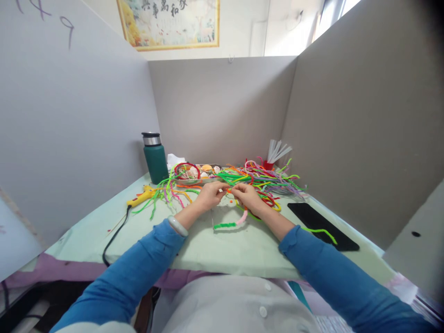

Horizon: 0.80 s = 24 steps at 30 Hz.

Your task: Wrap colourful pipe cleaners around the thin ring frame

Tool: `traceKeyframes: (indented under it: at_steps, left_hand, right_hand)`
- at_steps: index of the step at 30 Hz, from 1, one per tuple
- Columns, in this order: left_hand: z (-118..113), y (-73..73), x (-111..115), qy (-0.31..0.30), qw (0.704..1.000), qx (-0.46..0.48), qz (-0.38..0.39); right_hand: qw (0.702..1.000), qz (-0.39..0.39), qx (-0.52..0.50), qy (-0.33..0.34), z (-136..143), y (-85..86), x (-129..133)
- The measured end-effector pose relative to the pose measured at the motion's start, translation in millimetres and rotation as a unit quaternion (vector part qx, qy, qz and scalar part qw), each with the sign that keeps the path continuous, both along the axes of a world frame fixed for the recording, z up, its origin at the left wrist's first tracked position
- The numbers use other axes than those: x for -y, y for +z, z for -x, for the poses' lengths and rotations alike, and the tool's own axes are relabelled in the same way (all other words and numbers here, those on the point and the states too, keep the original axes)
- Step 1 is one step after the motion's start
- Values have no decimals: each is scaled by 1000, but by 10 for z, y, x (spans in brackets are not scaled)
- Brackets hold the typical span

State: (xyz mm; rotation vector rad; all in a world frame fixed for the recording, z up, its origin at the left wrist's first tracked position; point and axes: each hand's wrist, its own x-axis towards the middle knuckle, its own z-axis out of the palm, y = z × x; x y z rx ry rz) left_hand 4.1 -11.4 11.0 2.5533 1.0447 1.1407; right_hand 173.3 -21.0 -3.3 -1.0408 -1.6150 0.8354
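Close together over the middle of the table are my left hand (212, 194) and my right hand (247, 196). Both pinch a small orange piece (229, 190) between their fingertips. Below my right hand, a curved strip shows a pink part (243, 217) and a green part (225, 226); whether it joins the orange piece is hidden. A small orange bit (231, 201) lies between the hands on the cloth. Many coloured fuzzy stems (277, 182) are heaped behind my right hand, and more green and pink stems (169, 189) spread behind my left hand.
A green bottle (156, 162) stands back left, with a yellow glue gun (140, 198) and its black cord in front. A metal tray (208, 181) of small items sits at the back. White sticks (276, 151) stand in a red holder. A black flat object (321, 224) lies right.
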Motion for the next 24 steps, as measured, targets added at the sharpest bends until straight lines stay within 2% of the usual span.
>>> traceKeyframes:
  at_steps: [5,10,19,24]
  left_hand:
    - [6,2,-6,10,1000,9,7]
    - [9,3,-29,-5,1000,-3,-15]
    - [14,-35,-89,5,998,-26,-63]
    - [16,-48,-115,13,997,-37,-65]
  right_hand:
    - [1000,4,-2,-4,5,16,5]
    - [1000,-2,-7,1,-2,-2,-6]
    - [1000,-7,1,3,-13,-52,-58]
    - [1000,-5,0,16,-9,-53,-53]
